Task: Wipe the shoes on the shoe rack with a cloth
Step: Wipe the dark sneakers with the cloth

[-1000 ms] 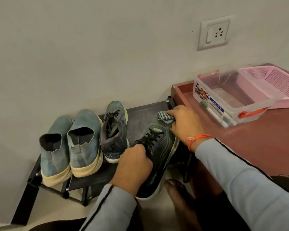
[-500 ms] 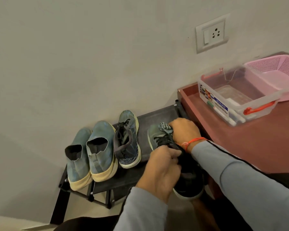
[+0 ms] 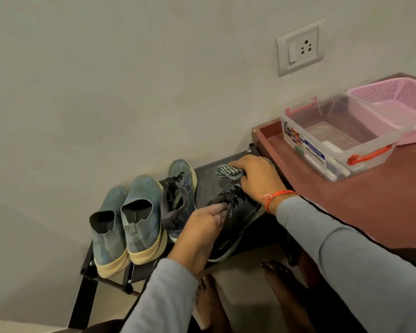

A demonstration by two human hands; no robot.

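The right hand [image 3: 257,179] has its grip curled round a crumpled striped cloth [image 3: 227,172], pressed at the toe of a smooth black laced sneaker [image 3: 235,224] on the dark flat shoe rack [image 3: 205,171]. The left hand [image 3: 202,227] pinches the sneaker's laces, just nearer than that grip. Left of it stand a dusty blue laced shoe [image 3: 179,188] and two faded blue slip-ons [image 3: 130,219] with cream soles. Right of the grip, a reddish worktop [image 3: 370,200] edge runs close beside; bare shelf shows beyond the cloth.
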